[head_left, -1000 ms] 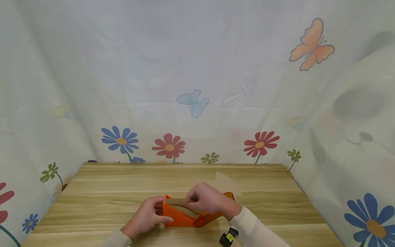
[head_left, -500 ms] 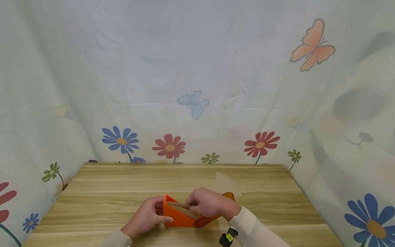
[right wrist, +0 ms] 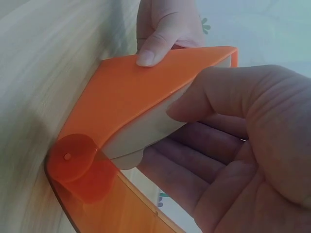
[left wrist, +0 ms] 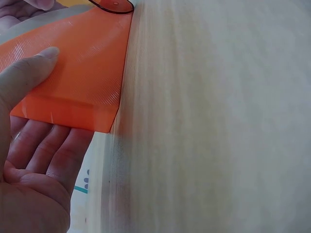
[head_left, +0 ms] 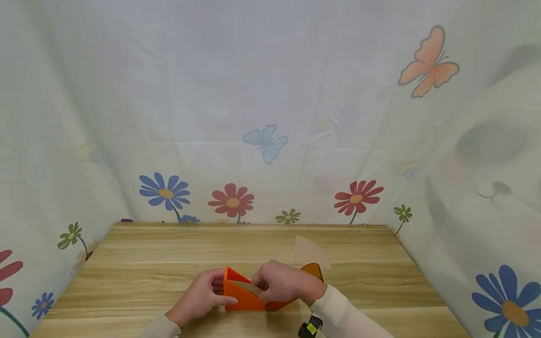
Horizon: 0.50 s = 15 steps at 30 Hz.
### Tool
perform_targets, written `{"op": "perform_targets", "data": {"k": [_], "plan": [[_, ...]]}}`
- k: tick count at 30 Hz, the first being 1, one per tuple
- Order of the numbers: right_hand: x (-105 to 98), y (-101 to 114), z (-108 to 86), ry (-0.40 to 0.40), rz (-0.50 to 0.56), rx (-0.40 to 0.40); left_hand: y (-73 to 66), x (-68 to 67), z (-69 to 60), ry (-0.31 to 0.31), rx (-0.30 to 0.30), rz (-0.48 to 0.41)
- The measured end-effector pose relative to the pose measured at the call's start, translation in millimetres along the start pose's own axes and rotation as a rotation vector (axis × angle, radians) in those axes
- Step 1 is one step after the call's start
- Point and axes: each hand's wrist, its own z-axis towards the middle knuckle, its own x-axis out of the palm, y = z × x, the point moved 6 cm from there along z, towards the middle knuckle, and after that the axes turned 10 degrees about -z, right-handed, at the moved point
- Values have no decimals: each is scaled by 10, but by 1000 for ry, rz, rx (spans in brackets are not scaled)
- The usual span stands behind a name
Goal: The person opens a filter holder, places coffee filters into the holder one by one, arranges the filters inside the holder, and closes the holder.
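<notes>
On the table an orange filter-paper box (head_left: 243,298) stands with its hinged see-through orange lid (right wrist: 129,204) swung out to the right. My left hand (head_left: 203,296) holds the box's left end, thumb on the near wall and fingers curled behind, as the left wrist view shows. Tan coffee filter papers (right wrist: 141,133) sit inside the box, their upper edge showing above the slanted rim. My right hand (head_left: 284,281) reaches into the opening and pinches the papers between thumb and fingers. Its fingertips are partly hidden behind the papers.
A loose fan-shaped filter paper (head_left: 310,253) lies on the wooden table (head_left: 177,253) behind the lid. A flower-printed curtain (head_left: 270,94) hangs at the back and both sides. A dark wrist device (head_left: 310,327) is strapped to my right wrist.
My right hand has pushed the filter papers down into the box; less of them sticks out above the rim. My left hand and the box have stayed in place.
</notes>
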Motion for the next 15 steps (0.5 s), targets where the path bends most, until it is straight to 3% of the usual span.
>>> {"op": "perform_targets", "data": {"k": [15], "plan": [[-134,15,-84,-34,115,-38,21,-11,5,-3,-2,23]]}}
